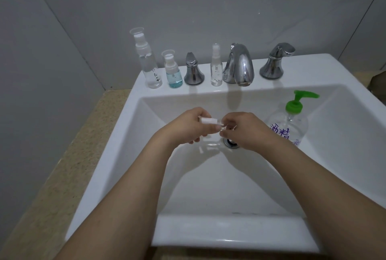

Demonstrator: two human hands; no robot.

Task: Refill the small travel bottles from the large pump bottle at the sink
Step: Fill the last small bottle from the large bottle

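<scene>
Bare forearms, no sleeves, rings or watch

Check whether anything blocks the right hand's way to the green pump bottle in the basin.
Nothing visible does. The green pump bottle stands in the sink just right of the right hand, with bare basin between. Both hands, though, hold a small bottle.
</scene>
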